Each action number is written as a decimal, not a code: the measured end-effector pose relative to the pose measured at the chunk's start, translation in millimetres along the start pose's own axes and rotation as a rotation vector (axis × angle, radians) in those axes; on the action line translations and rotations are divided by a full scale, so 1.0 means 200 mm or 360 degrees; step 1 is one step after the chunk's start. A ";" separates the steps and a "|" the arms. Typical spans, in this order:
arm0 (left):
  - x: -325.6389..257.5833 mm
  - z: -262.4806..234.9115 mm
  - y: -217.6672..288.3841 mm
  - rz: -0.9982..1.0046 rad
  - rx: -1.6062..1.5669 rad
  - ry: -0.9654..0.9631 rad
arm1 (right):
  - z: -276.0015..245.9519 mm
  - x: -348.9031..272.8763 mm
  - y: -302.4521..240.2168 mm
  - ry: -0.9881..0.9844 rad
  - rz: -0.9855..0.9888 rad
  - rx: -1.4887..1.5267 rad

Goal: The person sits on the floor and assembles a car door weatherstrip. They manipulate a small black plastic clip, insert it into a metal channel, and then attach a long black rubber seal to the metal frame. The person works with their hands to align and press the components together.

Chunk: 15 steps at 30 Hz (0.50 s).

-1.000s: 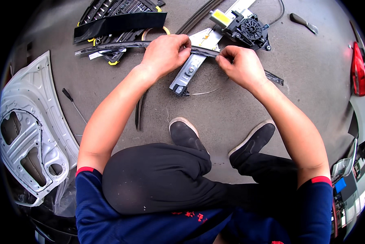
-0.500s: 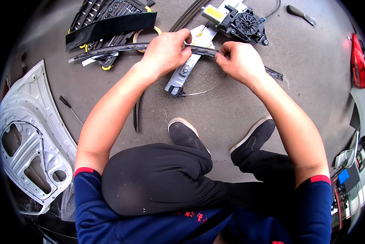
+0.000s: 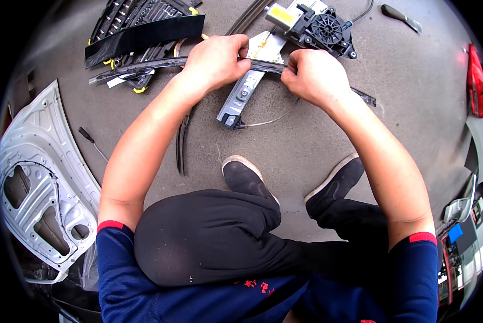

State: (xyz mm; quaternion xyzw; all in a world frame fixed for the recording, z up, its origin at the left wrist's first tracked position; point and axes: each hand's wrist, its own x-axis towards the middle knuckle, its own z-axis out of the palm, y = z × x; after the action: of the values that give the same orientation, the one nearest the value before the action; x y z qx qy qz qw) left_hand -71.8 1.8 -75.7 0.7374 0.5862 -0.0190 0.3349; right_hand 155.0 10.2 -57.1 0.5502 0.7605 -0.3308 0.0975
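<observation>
At far left, on the floor, a silver door panel [image 3: 72, 188] with cutouts; just beside it, a black-handled screwdriver [image 3: 85, 133]. Next, an open tool case [image 3: 125, 21] partly under a glossy black panel [image 3: 144, 39]. Crossing in front of both, a long dark strip [image 3: 267, 66]. On it, left hand [image 3: 217, 62], thumb and fingers pinched tight; then, between the hands, a silver rail [image 3: 241, 97] beneath the strip (contact impossible to tell). Right hand [image 3: 316, 78] likewise pinched on the strip. Beyond, a black motor unit [image 3: 327, 28], a scraper [image 3: 400, 17], a red tail light [image 3: 476, 81].
</observation>
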 end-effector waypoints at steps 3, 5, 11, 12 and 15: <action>0.01 -0.01 -0.04 -0.0020 0.0001 0.0072 | -0.04 0.01 -0.04 -0.0072 0.0038 -0.0060; 0.02 -0.03 -0.05 -0.0116 0.0001 -0.0055 | -0.06 0.02 -0.06 -0.0171 0.0094 -0.0086; 0.03 -0.04 -0.04 -0.0083 -0.0008 -0.0054 | -0.09 0.07 -0.09 -0.0333 0.0140 -0.0247; 0.02 -0.04 -0.04 -0.0062 0.0001 -0.0028 | -0.11 0.08 -0.10 -0.0383 0.0146 -0.0273; 0.02 -0.05 -0.04 -0.0074 0.0022 -0.0020 | -0.12 0.11 -0.11 -0.0457 0.0152 -0.0340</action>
State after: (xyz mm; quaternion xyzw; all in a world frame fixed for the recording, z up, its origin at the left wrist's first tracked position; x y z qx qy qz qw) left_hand -80.3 9.9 -73.5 0.7257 0.6009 -0.0353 0.3330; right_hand 132.9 37.9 -42.0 0.5193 0.7427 -0.3182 0.2785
